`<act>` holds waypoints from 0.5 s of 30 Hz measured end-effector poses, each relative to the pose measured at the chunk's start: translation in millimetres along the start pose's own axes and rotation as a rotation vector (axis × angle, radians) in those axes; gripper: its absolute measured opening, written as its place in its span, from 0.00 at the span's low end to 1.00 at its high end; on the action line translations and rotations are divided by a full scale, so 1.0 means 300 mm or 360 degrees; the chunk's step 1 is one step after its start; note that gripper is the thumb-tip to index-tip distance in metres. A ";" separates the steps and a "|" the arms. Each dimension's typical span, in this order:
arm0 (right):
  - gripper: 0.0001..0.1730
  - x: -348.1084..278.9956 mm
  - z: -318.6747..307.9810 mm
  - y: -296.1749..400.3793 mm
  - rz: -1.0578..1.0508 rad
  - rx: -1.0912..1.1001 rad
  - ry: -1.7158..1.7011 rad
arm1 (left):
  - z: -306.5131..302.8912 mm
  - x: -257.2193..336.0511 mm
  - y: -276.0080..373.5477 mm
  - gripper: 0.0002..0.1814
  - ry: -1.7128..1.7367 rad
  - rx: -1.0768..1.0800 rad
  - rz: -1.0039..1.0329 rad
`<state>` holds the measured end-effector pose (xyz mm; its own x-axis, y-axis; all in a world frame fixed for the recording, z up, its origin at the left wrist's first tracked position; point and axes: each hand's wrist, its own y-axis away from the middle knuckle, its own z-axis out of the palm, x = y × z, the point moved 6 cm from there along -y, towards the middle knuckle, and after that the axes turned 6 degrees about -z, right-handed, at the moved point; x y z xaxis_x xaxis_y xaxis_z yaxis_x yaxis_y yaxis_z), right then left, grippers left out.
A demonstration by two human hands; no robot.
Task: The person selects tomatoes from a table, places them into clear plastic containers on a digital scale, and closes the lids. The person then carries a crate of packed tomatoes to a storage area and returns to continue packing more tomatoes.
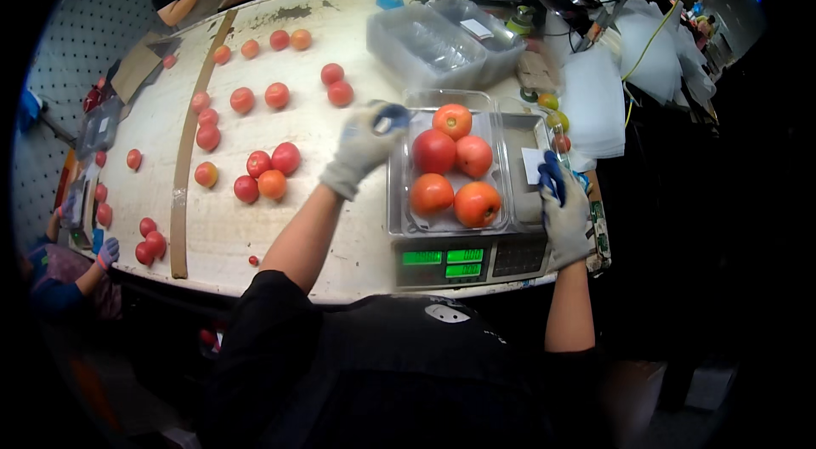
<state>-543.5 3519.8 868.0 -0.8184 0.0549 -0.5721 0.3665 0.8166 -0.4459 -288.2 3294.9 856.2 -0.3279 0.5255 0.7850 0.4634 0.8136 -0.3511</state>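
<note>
A clear plastic clamshell (503,207) with several red and orange tomatoes (433,152) on a white liner rests on a digital scale (472,261) with lit green displays. My left hand (373,137), in a white glove with blue fingers, is blurred at the clamshell's upper left, its thumb and fingers curved around a gap. No tomato shows in it. On the other side, my right hand (564,210), gloved alike, has its fingers beside a white label (531,166) at the clamshell's right part. Whether it grips the plastic there is unclear.
Loose tomatoes (272,184) lie in groups across the white table (306,245), left of a brown tape strip (194,98) too. Stacked plastic containers (424,44) stand behind the scale, with foam sheets (593,105) at right. Co-workers' gloved hands (108,251) show at left and back.
</note>
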 end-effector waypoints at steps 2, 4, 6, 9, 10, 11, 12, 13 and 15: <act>0.23 0.092 -0.024 0.139 0.0379 0.0254 -0.1053 | -0.050 -0.064 0.030 0.13 0.0298 0.0146 -0.0178; 0.16 0.100 -0.078 0.255 0.0583 0.0292 -0.1115 | -0.100 -0.104 0.084 0.14 0.0426 0.0235 -0.0352; 0.18 0.147 -0.076 0.349 0.0674 0.0413 -0.1458 | -0.106 -0.142 0.173 0.19 0.0535 0.0212 -0.0609; 0.43 0.147 -0.039 0.431 0.1086 0.0313 -0.1071 | -0.076 -0.164 0.289 0.26 0.0776 0.0156 -0.0750; 0.43 0.157 -0.002 0.452 0.1186 0.0292 -0.1195 | -0.054 -0.163 0.324 0.27 0.0915 0.0125 -0.0809; 0.43 0.169 0.034 0.475 0.1288 0.0274 -0.1319 | -0.030 -0.145 0.351 0.28 0.0909 0.0049 -0.0830; 0.42 0.168 0.059 0.473 0.1270 0.0221 -0.1470 | -0.006 -0.110 0.366 0.29 0.0905 -0.0019 -0.0847; 0.39 0.175 0.074 0.471 0.1277 0.0175 -0.1564 | 0.014 -0.080 0.374 0.31 0.0904 -0.0078 -0.0849; 0.36 0.170 0.078 0.459 0.1271 0.0242 -0.1811 | 0.065 -0.045 0.389 0.34 0.0899 -0.0313 -0.0958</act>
<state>-524.4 3621.7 761.2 0.4084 -0.0810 -0.9092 0.6614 0.7127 0.2337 -245.8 3387.8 794.6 -0.1284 -0.2292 0.9649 0.4934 0.8292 0.2626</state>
